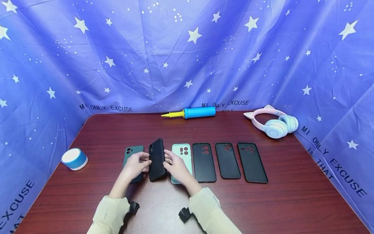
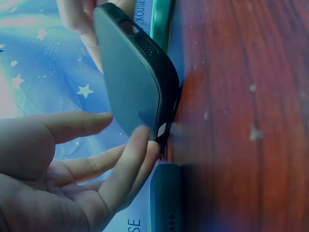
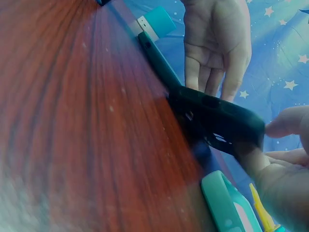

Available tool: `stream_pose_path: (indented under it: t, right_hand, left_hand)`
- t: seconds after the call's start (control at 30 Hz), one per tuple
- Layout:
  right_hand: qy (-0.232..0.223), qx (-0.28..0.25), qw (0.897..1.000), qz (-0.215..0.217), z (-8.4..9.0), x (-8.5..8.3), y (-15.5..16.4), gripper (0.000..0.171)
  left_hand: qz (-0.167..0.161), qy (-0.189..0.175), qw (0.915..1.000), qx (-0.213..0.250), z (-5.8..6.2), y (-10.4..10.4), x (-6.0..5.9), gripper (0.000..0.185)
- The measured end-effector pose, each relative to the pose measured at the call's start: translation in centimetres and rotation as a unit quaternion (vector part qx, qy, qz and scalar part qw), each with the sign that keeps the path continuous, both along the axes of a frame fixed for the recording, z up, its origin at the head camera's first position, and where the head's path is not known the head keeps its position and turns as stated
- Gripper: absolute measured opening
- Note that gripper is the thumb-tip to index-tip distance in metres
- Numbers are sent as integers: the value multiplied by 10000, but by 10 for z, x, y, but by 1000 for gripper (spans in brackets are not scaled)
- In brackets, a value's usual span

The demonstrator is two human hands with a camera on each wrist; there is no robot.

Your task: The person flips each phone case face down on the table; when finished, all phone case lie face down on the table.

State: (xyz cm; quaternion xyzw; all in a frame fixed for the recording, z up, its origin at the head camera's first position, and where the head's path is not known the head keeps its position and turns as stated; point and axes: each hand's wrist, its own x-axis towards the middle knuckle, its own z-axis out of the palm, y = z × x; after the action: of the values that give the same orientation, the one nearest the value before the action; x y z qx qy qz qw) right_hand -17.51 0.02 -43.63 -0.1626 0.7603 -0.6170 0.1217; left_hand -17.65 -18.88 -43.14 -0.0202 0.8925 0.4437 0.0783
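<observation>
Both hands meet on a black phone case point(image 1: 156, 160), which stands tilted on its long edge on the dark red table point(image 1: 292, 201), in the gap between a dark green case point(image 1: 129, 151) and a mint case point(image 1: 183, 152). The left hand point(image 1: 135, 165) touches the case's left face with nearly straight fingers point(image 2: 129, 164); in the left wrist view the fingertips rest at its lower corner while the thumb stands free of it. The right hand point(image 1: 176, 165) steadies the other side, its fingers point(image 3: 282, 126) apparently pinching the upper edge, though the blur there makes the hold hard to judge. Three more black cases point(image 1: 227, 161) lie flat in a row to the right. Farther back lie a blue hand pump point(image 1: 198, 112) and pink cat-ear headphones point(image 1: 274, 125); a roll of blue tape point(image 1: 74, 158) sits near the left edge.
</observation>
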Motion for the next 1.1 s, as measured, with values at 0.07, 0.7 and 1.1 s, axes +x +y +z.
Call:
stream_pose_path:
  t: [0.07,0.7,1.1]
  right_hand:
    - [79,333,9994,-64,0,-1,1,50]
    - [415,1465,9872,-468,-8,0,-7,52]
    - [458,1134,9908,-583,-2,-3,15,49]
  left_hand:
    - [20,3,10000,14,0,0,0,37]
    - [199,115,9989,-404,4,-4,1,33]
    - [230,641,9963,-515,12,4,3,35]
